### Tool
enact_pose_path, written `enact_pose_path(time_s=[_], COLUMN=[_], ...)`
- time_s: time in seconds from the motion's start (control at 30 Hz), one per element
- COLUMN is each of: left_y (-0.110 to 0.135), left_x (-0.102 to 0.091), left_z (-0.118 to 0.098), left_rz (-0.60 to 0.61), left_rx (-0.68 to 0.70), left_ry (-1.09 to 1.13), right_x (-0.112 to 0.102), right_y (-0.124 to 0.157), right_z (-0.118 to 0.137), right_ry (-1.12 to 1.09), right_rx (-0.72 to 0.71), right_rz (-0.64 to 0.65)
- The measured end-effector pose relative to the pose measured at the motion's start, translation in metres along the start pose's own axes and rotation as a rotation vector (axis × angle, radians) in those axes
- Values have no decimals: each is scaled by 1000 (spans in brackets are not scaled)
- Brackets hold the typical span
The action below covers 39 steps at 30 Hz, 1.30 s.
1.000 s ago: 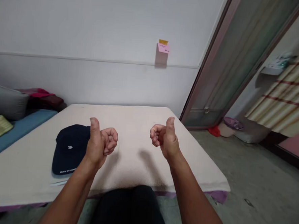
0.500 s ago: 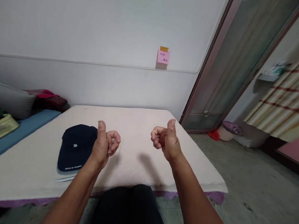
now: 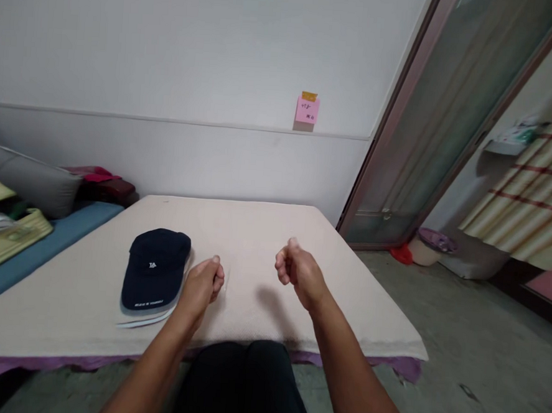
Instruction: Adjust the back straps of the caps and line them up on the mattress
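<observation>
My left hand [image 3: 203, 281] is closed into a fist above the bed, its thumb folded onto the curled fingers. My right hand [image 3: 300, 269] hovers opposite, apart from the left, also closed with the thumb bent down over the fingers. Nothing shows in either hand. Just left of my left hand, a dark navy baseball cap [image 3: 155, 269] with a small white logo lies with its brim toward me. A thin pale strip [image 3: 146, 321] runs along the cap's near side, partly hidden by my left forearm. A faint clear edge shows beside my left fist, too indistinct to name.
The cream-covered bed [image 3: 251, 230] stands against a white wall bearing a pink note [image 3: 307, 110]. To the left are a grey pillow [image 3: 48, 180] and a yellow-green woven item [image 3: 19, 244]. A bucket [image 3: 425, 250] stands on the floor near the sliding door [image 3: 401, 145].
Both thumbs, raised half a second ago, have folded down onto the fingers. The left hand has shifted slightly right and lower. The view has turned slightly to the left.
</observation>
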<state>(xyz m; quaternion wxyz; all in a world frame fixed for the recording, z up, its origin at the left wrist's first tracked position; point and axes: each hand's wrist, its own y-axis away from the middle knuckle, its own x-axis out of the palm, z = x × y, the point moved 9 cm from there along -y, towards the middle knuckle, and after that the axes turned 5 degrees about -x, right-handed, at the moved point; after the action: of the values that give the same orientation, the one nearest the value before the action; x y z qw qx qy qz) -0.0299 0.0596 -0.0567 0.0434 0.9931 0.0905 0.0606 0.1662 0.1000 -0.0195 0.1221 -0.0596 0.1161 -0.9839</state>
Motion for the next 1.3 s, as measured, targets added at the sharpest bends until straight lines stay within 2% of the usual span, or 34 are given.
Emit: enact_pose_path(time_s=[0.1,0.2,0.27,0.33,0.4,0.47,0.57,0.67,0.77,1.0,1.17,1.3], left_y=[-2,2,8,15,21,26,30,29,23,17,17,10], left_x=[-20,-55,-82,-111,-140,-168,-201,-223,-233,-234,-241,-256], left_z=[48,92,114,128,137,142,146,149,150,146,140,129], left_rz=[-46,-141,-207,-263,-322,-387,-486,-566,-599,-603,-638,-676], left_rx=[-38,-80,-109,-133,-149,-161,-176,-194,-213,-208,-176,-123], left_ry=[-66,-83,-88,-88,-77,-48,20,101,182,227,113,-87], right_x=[-5,3,14,25,37,46,47,45,44,39,35,35], right_y=[10,37,59,78,88,88,78,70,70,70,68,68], right_z=[-64,-129,-161,-181,-192,-200,-204,-203,-202,-206,-216,-223], right_ry=[340,500,586,692,983,1163,1194,1149,1130,1129,1081,1045], right_rx=[64,111,122,120,89,73,83,94,102,155,223,246], right_rz=[-100,-123,-94,-44,78,184,219,202,201,197,210,213])
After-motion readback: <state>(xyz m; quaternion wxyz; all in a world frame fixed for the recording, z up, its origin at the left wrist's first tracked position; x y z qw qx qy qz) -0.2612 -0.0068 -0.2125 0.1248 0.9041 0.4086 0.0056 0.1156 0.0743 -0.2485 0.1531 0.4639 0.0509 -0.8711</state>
